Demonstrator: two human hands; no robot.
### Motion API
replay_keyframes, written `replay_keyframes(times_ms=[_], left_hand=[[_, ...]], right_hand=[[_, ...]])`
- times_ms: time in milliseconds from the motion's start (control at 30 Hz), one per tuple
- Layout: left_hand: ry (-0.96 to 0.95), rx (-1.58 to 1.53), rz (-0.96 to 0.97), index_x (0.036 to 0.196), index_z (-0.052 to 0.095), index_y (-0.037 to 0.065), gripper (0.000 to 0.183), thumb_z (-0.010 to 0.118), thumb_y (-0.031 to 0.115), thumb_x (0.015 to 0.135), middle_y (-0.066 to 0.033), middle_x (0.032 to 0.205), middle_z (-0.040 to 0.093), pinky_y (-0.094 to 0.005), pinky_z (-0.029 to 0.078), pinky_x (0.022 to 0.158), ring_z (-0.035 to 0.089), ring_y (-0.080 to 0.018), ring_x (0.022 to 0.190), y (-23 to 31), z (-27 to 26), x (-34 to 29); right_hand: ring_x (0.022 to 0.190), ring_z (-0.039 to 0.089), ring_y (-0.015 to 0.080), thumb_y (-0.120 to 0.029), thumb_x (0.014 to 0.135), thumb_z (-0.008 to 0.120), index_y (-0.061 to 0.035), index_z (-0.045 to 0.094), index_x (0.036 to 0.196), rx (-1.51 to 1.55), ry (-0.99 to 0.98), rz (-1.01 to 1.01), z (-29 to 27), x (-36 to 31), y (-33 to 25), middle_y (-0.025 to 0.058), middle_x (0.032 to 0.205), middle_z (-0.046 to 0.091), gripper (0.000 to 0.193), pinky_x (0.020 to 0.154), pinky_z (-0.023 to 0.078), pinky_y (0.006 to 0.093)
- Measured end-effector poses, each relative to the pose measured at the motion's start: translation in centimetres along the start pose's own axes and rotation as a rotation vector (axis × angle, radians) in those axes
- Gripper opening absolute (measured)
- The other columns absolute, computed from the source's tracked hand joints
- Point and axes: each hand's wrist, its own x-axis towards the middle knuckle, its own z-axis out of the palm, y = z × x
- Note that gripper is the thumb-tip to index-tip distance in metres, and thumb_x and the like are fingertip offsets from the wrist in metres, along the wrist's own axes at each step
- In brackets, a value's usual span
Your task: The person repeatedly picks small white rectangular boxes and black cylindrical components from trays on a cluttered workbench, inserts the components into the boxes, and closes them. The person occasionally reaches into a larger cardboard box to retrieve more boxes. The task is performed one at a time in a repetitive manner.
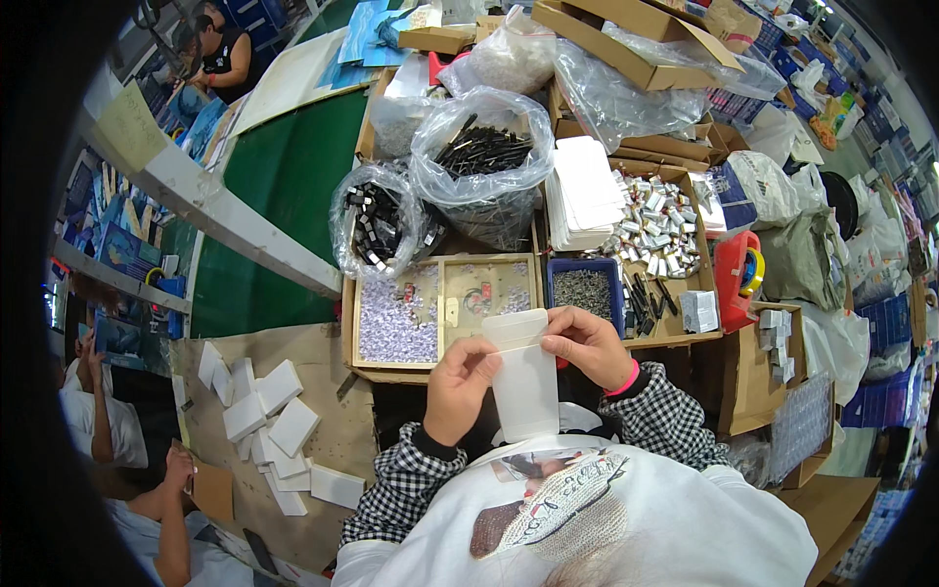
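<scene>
In front of my chest I hold a white folding carton (525, 391), upright and flat-looking, with its top flap toward the bench. My left hand (460, 389) pinches its left edge near the top between thumb and fingers. At the upper right corner, my right hand (590, 347) grips it by the flap. Just beyond my hands lies a divided wooden tray (439, 311) with many small pale purple pieces. A blue bin (618, 293) of small metallic parts sits beyond my right hand. Behind it stands a stack of flat white cartons (585, 196).
White boxes (269, 406) lie heaped on brown board at left. Clear bags hold black sticks (484, 147) and black pieces (374, 225). Silver-white parts (657, 225) fill a cardboard box. A red tape dispenser (732, 279) stands at right; other people (230, 64) work at left.
</scene>
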Motion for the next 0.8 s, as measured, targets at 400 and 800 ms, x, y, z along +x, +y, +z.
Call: replay_keyframes(times_ms=[400,800], left_hand=[[-0.103,-0.186,-0.256,0.115,0.049,0.0,0.028,0.054,0.001,0.088,-0.0076,0.108,0.056,-0.0249,0.047,0.082,0.057,-0.0139,0.093,0.8,0.6,1.2],[-0.124,-0.133,-0.136,0.101,0.055,0.004,0.013,0.056,0.002,0.088,-0.0057,0.11,0.053,-0.0234,0.042,0.086,0.053,-0.0116,0.097,0.7,2.0,-0.2]], right_hand=[[0.089,0.056,0.0122,-0.006,0.083,0.063,-0.0027,0.054,0.117,-0.149,-0.028,-0.023,-0.7,-1.0,-0.5,0.0024,0.09,0.054,0.035,0.076,0.047,0.0232],[0.082,0.06,0.0167,-0.015,0.083,0.065,-0.0006,0.065,0.091,-0.454,-0.33,-0.064,-3.0,0.4,-4.3,0.0085,0.092,0.064,0.017,0.074,0.048,0.0272]])
